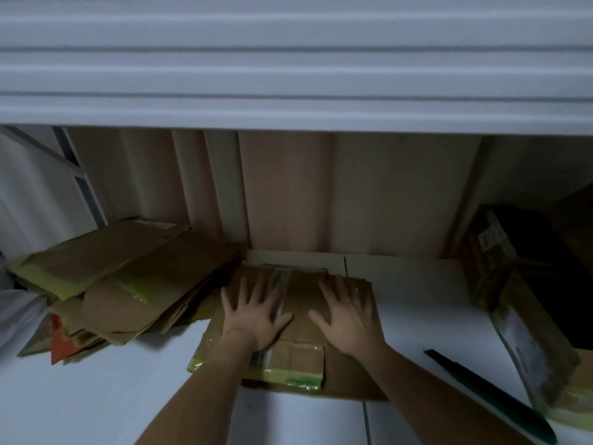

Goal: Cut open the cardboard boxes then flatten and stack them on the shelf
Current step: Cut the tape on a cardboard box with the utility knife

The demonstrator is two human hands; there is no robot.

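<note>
While pressed flat at frame centre on the white shelf (417, 313), the flattened cardboard box (298, 332) is held under the spread left hand (253, 313) and right hand (348, 319); spring-back is risked if released, its taped folds being stiff.

You stood in a storeroom: white shelving (96, 396) held a heap of flattened cartons (122, 284) toward its left edge, cardboard sheets (288, 194) lining the back.

The single head view looks forward and down from close above both hands, left hand (253, 311) and right hand (345, 316), facing into the white shelf (417, 284) just beyond their fingertips.
</note>
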